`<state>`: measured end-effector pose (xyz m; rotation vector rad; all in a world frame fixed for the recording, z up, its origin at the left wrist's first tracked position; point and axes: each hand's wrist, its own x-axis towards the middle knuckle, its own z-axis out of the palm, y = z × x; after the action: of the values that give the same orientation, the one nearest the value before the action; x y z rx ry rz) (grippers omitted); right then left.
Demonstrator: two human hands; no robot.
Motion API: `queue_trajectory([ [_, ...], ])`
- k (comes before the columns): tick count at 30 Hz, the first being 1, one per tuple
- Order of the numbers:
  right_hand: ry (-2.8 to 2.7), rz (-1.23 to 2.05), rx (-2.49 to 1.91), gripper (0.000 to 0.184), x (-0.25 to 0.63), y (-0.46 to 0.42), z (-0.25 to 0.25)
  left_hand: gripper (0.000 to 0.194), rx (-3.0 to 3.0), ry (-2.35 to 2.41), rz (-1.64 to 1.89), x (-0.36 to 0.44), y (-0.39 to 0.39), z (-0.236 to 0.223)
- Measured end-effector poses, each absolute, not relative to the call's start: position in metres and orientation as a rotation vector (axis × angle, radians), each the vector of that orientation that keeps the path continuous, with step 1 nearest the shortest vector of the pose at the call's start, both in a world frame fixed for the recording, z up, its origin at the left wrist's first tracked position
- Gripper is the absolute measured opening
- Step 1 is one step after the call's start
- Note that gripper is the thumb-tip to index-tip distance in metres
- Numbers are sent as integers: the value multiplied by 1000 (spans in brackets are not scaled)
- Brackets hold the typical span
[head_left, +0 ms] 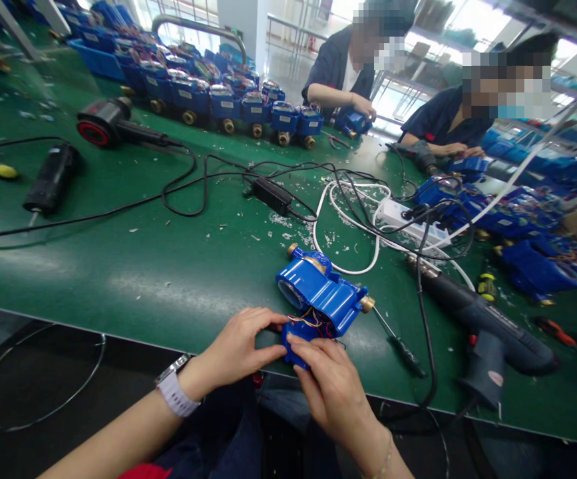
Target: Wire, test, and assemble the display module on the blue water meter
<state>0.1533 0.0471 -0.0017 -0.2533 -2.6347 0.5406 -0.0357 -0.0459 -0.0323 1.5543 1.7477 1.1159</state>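
Observation:
On the bench edge in front of me lies a blue water meter [318, 289] with brass pipe ends, tilted on its side. Thin coloured wires run from its open housing to a small blue cover [293, 349]. My left hand [241, 339] grips the cover's left side between thumb and fingers. From the right, my right hand [331, 379] closes on the same cover, its thumb on top and part of the cover hidden beneath the fingers. A screwdriver [402, 346] with a dark handle lies just right of the meter.
A heat gun [488, 332] rests at the right, near a white power strip [412, 223] and tangled cables. An electric screwdriver [51, 179] and another heat gun [113, 123] lie at left. Several blue meters [225, 103] stand behind. Two co-workers [343, 73] handle meters across the bench.

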Motion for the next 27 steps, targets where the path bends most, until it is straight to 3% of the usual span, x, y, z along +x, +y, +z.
queue_trajectory([
  [6, -2506, 787, -318, 24, 154, 43, -4, 34, 1445, 1647, 1236, -37, -42, -26],
  [12, -2335, 1098, -466, 18, 157, 42, 5, 14, 1444, 1524, 1293, -35, -31, -16],
  [18, -2207, 1380, -597, 19, 162, 45, 8, 15, 1331, 1521, 1220, -30, -23, -6],
  [22, -2270, 1362, -594, 18, 157, 41, 6, 8, 1309, 1594, 1194, -32, -20, -6],
  [27, -2399, 1082, -447, 19, 151, 37, -4, 9, 1258, 1647, 1204, -36, -19, -14],
])
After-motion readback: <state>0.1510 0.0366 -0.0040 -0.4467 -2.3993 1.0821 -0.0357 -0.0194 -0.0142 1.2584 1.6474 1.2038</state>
